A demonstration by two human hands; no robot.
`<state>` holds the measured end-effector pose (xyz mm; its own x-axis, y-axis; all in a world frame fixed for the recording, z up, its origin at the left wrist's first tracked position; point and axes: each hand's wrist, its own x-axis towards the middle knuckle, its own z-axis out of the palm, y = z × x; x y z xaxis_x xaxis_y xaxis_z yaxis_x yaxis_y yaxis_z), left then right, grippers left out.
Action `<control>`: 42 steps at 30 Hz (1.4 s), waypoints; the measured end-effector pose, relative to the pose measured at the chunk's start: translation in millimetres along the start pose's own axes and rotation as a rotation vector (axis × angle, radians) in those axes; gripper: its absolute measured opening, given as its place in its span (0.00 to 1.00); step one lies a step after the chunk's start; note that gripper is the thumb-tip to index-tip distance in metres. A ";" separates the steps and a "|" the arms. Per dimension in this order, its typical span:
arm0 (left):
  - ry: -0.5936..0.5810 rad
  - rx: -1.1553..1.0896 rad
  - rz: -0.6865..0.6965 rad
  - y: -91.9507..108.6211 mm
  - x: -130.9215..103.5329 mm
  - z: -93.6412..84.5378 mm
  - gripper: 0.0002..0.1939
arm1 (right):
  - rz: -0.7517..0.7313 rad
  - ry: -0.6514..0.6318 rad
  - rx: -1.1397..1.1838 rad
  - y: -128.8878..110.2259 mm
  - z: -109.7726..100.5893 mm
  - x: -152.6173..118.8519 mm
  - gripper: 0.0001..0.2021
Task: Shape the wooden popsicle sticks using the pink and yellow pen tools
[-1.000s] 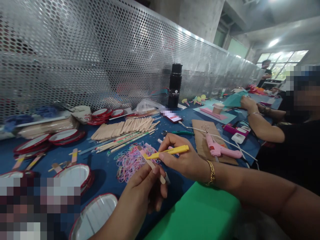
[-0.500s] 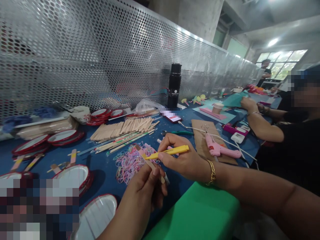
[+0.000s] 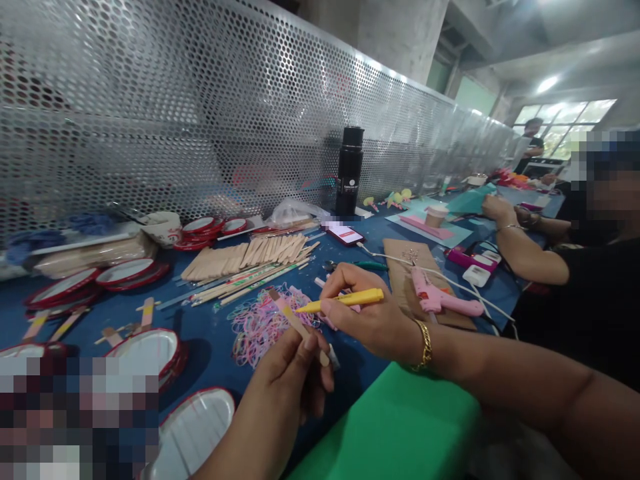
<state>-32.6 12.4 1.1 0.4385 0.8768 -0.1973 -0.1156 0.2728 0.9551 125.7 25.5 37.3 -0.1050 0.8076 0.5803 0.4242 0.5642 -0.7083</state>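
Observation:
A wooden craft stick is pinched in my left hand, its upper end coloured brown, pink and yellow. My right hand grips a yellow marker; the marker's tip points left, just beside the coloured part of the stick. Behind both hands lies a tangled heap of pastel rubber bands. Plain craft sticks are spread in a row farther back, with longer thin sticks in front of them.
Red-rimmed white lids fill the left side. A black bottle stands near the perforated metal screen. A pink glue gun rests on cardboard at the right. A green block is near me; another person sits at the right.
The marker in my right hand has moved slightly right, and its tip is now a little away from the stick. My left hand has hardly moved.

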 end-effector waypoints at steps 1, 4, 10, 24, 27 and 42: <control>-0.002 -0.005 -0.002 0.1 0.2 -0.3 0.21 | 0.003 -0.002 0.010 -0.6 0.2 -0.5 0.07; -0.009 -0.002 -0.002 -0.3 0.6 -0.8 0.21 | 0.001 -0.013 0.033 -1.0 0.7 -1.7 0.08; -0.005 0.045 0.009 0.7 0.0 1.1 0.20 | -0.036 -0.038 0.018 1.6 0.9 -2.4 0.09; -0.022 0.057 0.028 1.1 -0.6 0.0 0.17 | -0.037 -0.030 -0.013 0.7 0.6 -2.3 0.09; -0.014 0.045 0.036 1.0 -0.3 0.0 0.17 | -0.044 -0.032 -0.034 1.2 0.2 -1.1 0.08; -0.001 0.060 0.046 0.6 -0.8 -0.6 0.17 | -0.065 -0.050 -0.015 2.2 1.3 -2.4 0.08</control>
<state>-33.6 12.0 1.8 0.4348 0.8875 -0.1526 -0.0823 0.2079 0.9747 125.7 25.0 33.8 -0.1772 0.7769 0.6041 0.4282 0.6136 -0.6634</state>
